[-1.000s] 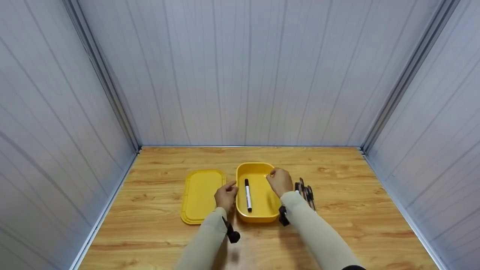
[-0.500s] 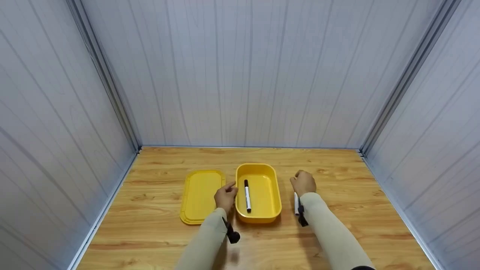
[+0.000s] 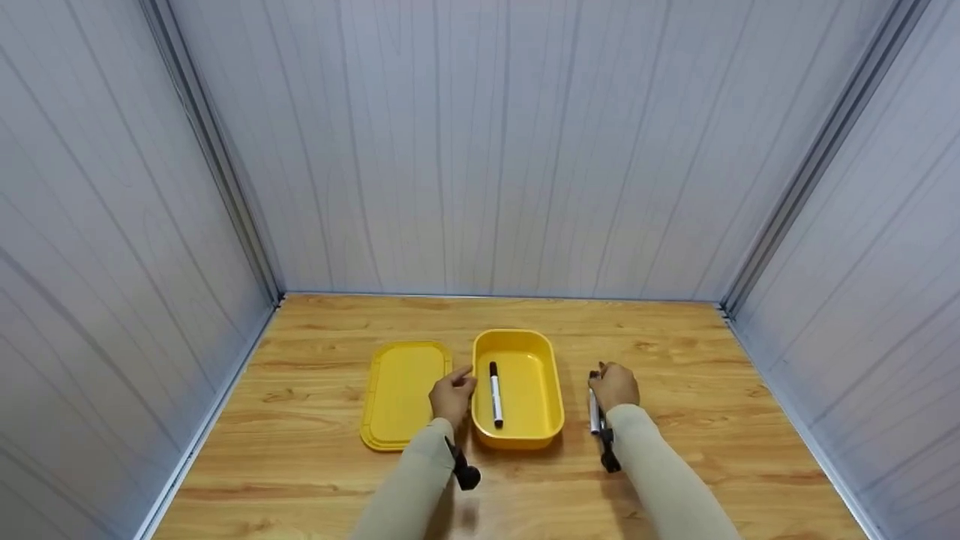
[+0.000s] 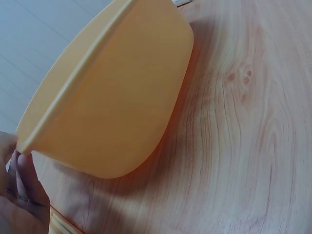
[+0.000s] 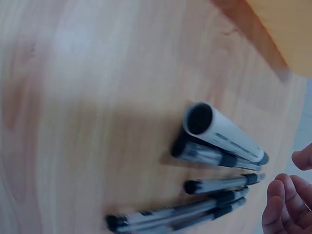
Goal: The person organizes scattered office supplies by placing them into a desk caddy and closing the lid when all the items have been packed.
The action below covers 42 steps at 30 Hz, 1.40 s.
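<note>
A yellow, round-cornered plastic box [image 3: 519, 443] is set upright on the wood-grain surface [image 3: 300, 427], with its open top facing up. Just to its left, a flat yellow rectangular lid [image 3: 401, 394] is laid down, off the box. Inside the box, one white marker with black ends [image 3: 496, 396] is placed lengthwise near the left wall, its black cap pointed away from the person.

The two hands are held well apart. The left hand [image 3: 453, 391] is kept at the box's left rim, which appears to be pinched between thumb and fingers, though the fingertips are partly cut off in the left wrist view. The right hand [image 3: 616, 386] is held to the right of the box, over the far ends of a loose group on the surface; its thumb and fingers are parted, and nothing is gripped between them. In that group, a second white marker [image 5: 231, 134] is found on the side nearest the box, with several slim black-and-clear pens [image 5: 219, 184] lying beside it.

The work is judged to be at an early stage: one marker is stowed, while the second marker and the pens are left to be put in, and the lid is not yet fitted.
</note>
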Each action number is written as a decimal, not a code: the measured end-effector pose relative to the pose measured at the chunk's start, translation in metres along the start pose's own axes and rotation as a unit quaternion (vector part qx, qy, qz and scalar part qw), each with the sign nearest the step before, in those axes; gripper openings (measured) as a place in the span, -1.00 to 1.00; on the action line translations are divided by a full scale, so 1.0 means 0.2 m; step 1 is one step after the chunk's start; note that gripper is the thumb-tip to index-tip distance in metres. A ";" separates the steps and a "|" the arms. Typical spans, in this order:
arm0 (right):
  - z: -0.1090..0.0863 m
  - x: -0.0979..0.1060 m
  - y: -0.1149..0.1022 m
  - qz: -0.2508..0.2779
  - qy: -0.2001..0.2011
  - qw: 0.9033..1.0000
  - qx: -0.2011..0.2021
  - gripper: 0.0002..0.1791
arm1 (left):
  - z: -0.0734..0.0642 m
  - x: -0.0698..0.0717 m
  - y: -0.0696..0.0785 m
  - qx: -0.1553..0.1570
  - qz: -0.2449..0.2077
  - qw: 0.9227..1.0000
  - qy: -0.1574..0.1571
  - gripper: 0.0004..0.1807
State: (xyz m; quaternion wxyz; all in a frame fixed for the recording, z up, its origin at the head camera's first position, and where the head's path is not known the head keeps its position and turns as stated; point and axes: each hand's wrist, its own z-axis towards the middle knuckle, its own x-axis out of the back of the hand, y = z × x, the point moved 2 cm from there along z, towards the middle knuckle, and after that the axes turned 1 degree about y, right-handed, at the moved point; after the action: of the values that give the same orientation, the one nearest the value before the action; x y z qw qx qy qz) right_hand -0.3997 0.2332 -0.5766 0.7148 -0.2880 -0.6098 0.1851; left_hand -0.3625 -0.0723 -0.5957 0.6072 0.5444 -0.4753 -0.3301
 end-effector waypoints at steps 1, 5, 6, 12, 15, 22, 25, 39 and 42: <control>0.00 -0.01 0.01 -0.003 0.000 1.000 0.000 -0.82 | 0.00 0.00 0.00 0.003 -0.002 1.000 -0.001 -0.67; -0.01 -0.04 0.03 -0.014 -0.005 1.000 0.002 -0.76 | -0.01 0.00 0.00 0.012 -0.005 1.000 -0.002 -0.67; -0.02 -0.05 0.04 -0.016 -0.006 1.000 0.002 -0.75 | 0.00 0.00 0.00 0.011 -0.006 1.000 -0.003 -0.67; -0.04 -0.08 0.05 -0.022 -0.002 1.000 0.003 -0.81 | 0.00 -0.01 0.00 -0.015 0.000 1.000 0.001 -0.68; -0.04 -0.09 0.05 -0.029 0.006 0.999 0.014 -0.85 | 0.00 -0.01 0.00 -0.024 0.004 1.000 0.002 -0.68; -0.04 -0.10 0.06 -0.035 0.021 0.999 0.023 -0.89 | 0.01 -0.01 0.00 -0.022 0.007 1.000 0.002 -0.68; -0.04 -0.10 0.06 -0.037 0.021 0.999 0.024 -0.88 | 0.01 0.00 0.00 -0.021 0.005 1.000 0.004 -0.68; -0.04 -0.10 0.06 -0.021 0.001 1.000 0.002 -0.89 | 0.00 0.00 -0.01 -0.001 -0.018 1.000 0.003 -0.68; -0.04 -0.11 0.06 -0.018 -0.004 1.000 0.001 -0.85 | 0.00 0.00 -0.01 -0.006 -0.015 1.000 0.004 -0.68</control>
State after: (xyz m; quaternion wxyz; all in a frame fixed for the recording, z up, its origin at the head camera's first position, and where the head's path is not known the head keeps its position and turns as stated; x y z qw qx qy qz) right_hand -0.3956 0.2287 -0.6017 0.7160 -0.2758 -0.6172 0.1742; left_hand -0.3622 -0.0728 -0.5981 0.6071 0.5492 -0.4628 -0.3401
